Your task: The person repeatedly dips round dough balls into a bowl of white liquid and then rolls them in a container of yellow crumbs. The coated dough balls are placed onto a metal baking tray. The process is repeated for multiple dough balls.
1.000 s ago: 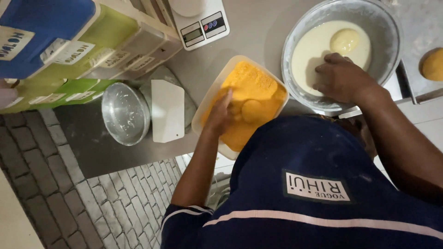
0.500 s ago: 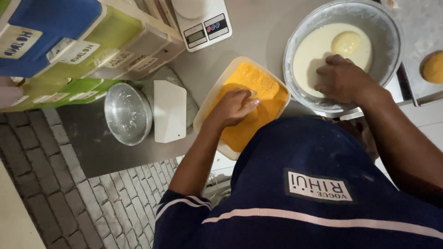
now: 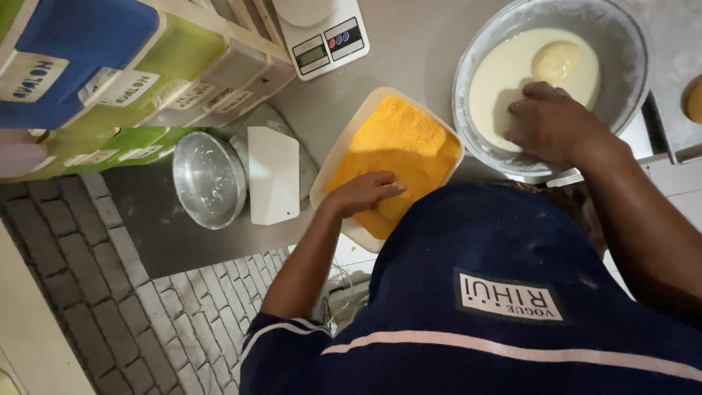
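The fingers of the left hand [image 3: 363, 193] are kept together and laid flat on the orange crumbs, pressing down near the lower end of the cream tray [image 3: 330, 170]; whether a piece is covered under the palm cannot be told. The fingers of the right hand [image 3: 547, 121] are curled downward with their tips dipped in the pale batter, and it cannot be seen if something is clamped between them. One round piece [image 3: 555, 61], already coated with batter, is seen lying in the metal bowl [image 3: 621, 44] just beyond this hand. So the work is judged to be in the middle: one piece is wetted but not yet crumbed. At the right edge a part of an orange, crumbed-looking piece [image 3: 695, 99] is visible on a steel surface, which suggests some pieces are finished. A kitchen scale [image 3: 322, 33], a white scraper [image 3: 273, 175] and a small steel dish [image 3: 208, 179] are lying beside the tray, untouched.
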